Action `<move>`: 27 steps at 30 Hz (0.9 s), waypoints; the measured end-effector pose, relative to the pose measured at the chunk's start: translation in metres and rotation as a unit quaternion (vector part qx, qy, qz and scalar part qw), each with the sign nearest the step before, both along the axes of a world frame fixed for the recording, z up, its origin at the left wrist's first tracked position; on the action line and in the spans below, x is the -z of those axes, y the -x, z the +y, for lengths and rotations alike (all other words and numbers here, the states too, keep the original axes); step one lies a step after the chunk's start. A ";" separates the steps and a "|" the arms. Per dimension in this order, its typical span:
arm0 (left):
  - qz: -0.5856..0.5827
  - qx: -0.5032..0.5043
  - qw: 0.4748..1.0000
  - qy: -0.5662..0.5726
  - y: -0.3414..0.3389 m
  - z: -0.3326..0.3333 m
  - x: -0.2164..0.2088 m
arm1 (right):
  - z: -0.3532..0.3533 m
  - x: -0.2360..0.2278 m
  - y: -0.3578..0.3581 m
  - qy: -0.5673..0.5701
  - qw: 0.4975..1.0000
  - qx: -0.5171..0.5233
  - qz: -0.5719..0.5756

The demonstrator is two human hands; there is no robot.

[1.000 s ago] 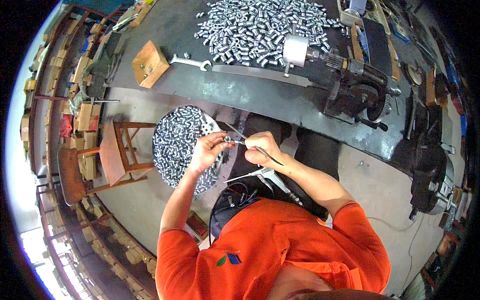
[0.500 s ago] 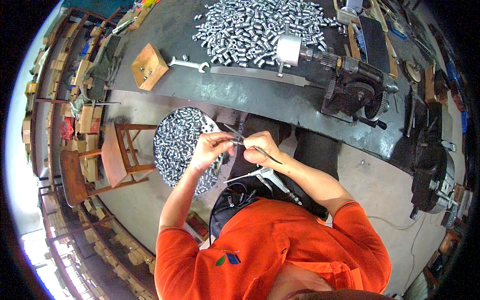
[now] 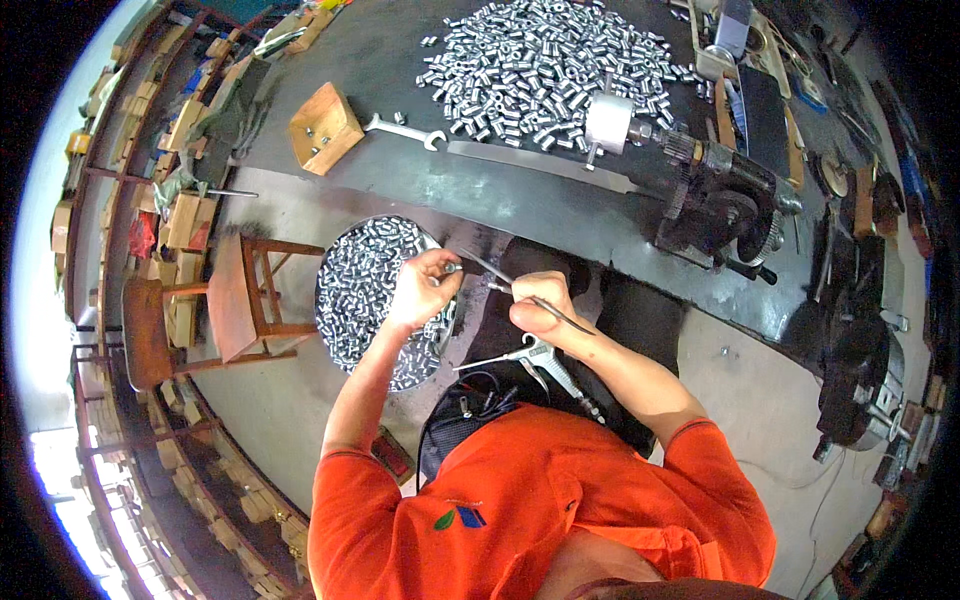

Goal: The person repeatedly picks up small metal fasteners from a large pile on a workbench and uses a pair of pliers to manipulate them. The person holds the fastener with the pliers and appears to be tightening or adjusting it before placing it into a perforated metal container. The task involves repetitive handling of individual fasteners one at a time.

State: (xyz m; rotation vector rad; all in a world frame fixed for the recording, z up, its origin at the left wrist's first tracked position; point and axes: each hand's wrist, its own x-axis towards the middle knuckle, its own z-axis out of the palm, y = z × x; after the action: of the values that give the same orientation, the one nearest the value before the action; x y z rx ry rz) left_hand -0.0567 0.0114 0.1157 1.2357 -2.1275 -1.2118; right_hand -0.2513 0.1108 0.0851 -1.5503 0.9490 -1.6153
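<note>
From where I stand, the person's left hand (image 3: 422,290) has a small metal cylinder (image 3: 452,267) pinched between thumb and fingers. The piece sits right at the fingertips, on the side facing the right hand (image 3: 541,303), with one end turned upward so its opening shows. The right hand is closed around a slim dark rod (image 3: 487,267), which slants through the fist: one end reaches up and left, near the cylinder, and the other runs back over the wrist. A short tip also pokes out of that fist toward the piece, with a gap between them; I can't tell whether it belongs to the rod.

Behind the left hand, to its left, is a round tub (image 3: 434,241) filled with similar metal pieces (image 3: 360,290). A silver air gun (image 3: 545,362) lies across the lap, below the right hand. Ahead, on the counter (image 3: 480,190), a loose heap of cylinders (image 3: 550,70) lies behind a wrench (image 3: 404,131) and beside a geared machine (image 3: 725,195).
</note>
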 end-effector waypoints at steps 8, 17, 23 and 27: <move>-0.104 0.002 0.968 0.228 -0.013 -0.007 0.014 | 0.004 0.003 -0.005 -0.045 0.994 -0.087 -0.039; -0.117 0.055 0.959 0.254 -0.007 -0.005 0.019 | 0.002 -0.005 -0.003 -0.168 0.973 -0.115 -0.104; -0.103 0.084 0.970 0.205 0.019 0.010 0.012 | -0.005 0.007 -0.008 0.024 0.995 -0.055 0.082; -0.135 0.018 0.962 0.237 -0.001 -0.020 0.005 | 0.001 -0.003 0.004 0.157 0.981 -0.007 0.111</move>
State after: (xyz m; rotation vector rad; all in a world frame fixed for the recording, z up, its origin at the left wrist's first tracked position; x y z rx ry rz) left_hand -0.0561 -0.0083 0.1109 1.1902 -2.4482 -0.5083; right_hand -0.2548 0.1118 0.0884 -1.9811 0.8214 -1.6682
